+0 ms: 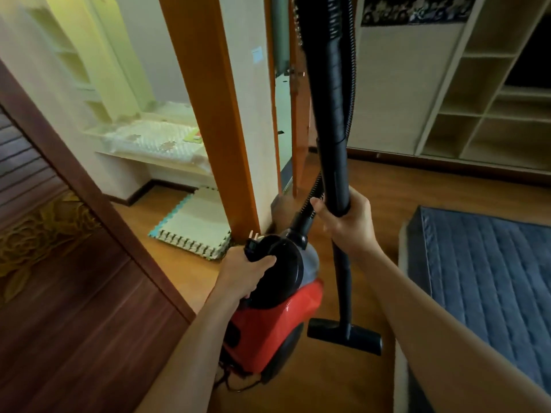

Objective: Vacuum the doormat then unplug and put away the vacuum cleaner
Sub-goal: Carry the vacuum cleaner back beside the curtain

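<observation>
**At the doorway: vacuum in 2 hands, tight gap ahead**

Near the centre of the room, the red vacuum cleaner (277, 323) hangs low beside the orange door frame (208, 114). The left hand (250, 272) has its fingers curled round the top handle and the plug (253, 242) together, prongs pointing up. The right hand (348, 225) grips the black wand (334, 144), fingers wrapped round it. The floor head (343, 332) is down by the wooden floor (417, 186).

Loose cord (229, 380) trails under the body, so it could snag a foot or slip from the bundle. The ribbed hose (313, 198) loops up out of view and might catch the frame. The wand could swing and knock the frame or the wall.

To the left, the dark carved door (74, 263) closes off that side. To the right, the blue mattress (492, 278) leaves only a strip of floor between them. Far right, open shelving (492, 99) stands against the wall. Beyond the frame lies a foam mat (193, 222), its near edge a likely trip point. The plug looks free, so I judge putting away is in hand.
</observation>
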A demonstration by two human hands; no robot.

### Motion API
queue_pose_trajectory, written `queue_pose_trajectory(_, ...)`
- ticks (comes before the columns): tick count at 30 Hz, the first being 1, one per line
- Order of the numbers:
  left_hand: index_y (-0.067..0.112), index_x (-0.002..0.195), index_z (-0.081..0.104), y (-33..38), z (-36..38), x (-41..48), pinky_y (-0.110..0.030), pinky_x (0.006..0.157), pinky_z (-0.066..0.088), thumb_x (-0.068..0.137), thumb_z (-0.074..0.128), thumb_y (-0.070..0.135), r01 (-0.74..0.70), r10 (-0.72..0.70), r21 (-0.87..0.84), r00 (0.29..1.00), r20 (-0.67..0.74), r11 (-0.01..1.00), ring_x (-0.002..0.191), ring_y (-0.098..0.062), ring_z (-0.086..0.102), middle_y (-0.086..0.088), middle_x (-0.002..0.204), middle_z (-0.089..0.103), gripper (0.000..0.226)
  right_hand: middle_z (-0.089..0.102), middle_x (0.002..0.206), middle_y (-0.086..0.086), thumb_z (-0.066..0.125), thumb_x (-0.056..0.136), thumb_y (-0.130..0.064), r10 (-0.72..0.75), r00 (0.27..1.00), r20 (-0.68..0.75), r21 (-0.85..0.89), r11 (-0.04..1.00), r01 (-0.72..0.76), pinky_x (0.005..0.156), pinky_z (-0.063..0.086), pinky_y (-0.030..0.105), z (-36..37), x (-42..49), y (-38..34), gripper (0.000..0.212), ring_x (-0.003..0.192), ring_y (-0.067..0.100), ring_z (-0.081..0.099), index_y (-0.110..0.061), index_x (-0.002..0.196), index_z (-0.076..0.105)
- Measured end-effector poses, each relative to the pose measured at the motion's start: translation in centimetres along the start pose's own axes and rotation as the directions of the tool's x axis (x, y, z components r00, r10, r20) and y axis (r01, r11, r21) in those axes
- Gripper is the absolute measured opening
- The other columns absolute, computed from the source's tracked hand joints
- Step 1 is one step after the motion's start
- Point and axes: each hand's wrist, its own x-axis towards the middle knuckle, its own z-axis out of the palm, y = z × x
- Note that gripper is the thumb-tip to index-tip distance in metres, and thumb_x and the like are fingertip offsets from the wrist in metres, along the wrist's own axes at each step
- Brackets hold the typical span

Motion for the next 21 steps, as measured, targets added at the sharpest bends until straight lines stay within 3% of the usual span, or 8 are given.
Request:
queue_pose_trajectory(5,0.018,0.048,0.043,1.6,1.5,6.0,-0.023,0.037,0.029,0.085,0.073,0.021,-0.04,0.039,0.038,0.998,0.048,0.998,0.029,-0.016,0.036,0.002,0.039,0.041,0.048,0.056,0.071,-0.008,0.075,0.089,-0.006,0.017,0.997,-0.071,-0.037,0.999,-0.019,0.06,0.051,0.017,-0.3,3.4,2.7,0.035,0.061,0.003,0.058,-0.033,0.082,0.054)
queue_pose_trajectory(9,0.013,0.056,0.05,2.5,1.9,12.0,-0.022,0.034,0.028,0.086,0.072,0.023,-0.044,0.038,0.05,0.993,0.116,0.998,0.029,-0.015,0.037,0.001,0.042,0.043,0.039,0.058,0.068,0.004,0.075,0.09,-0.008,0.049,0.992,-0.118,-0.049,0.997,-0.055,0.058,0.05,0.023,0.2,7.1,6.0,0.027,0.059,0.014,0.058,-0.023,0.079,0.056)
queue_pose_trajectory(14,0.015,0.055,0.049,3.7,2.4,21.5,-0.022,0.035,0.027,0.085,0.072,0.024,-0.082,0.064,0.071,0.972,0.227,0.994,0.029,-0.014,0.036,0.001,0.043,0.044,0.039,0.058,0.065,-0.006,0.076,0.089,-0.005,0.08,0.969,-0.233,-0.087,0.991,-0.103,0.058,0.048,0.015,1.8,12.8,9.2,0.029,0.056,0.004,0.059,-0.022,0.077,0.056)
queue_pose_trajectory(21,0.011,0.062,0.054,7.6,3.1,31.8,-0.023,0.038,0.029,0.084,0.071,0.02,-0.123,0.096,0.055,0.933,0.347,0.991,0.029,-0.013,0.035,0.002,0.044,0.043,0.029,0.059,0.064,-0.011,0.079,0.088,-0.012,0.072,0.942,-0.326,-0.188,0.972,-0.14,0.062,0.051,0.025,2.9,20.7,11.4,0.03,0.058,0.01,0.058,-0.031,0.078,0.058)
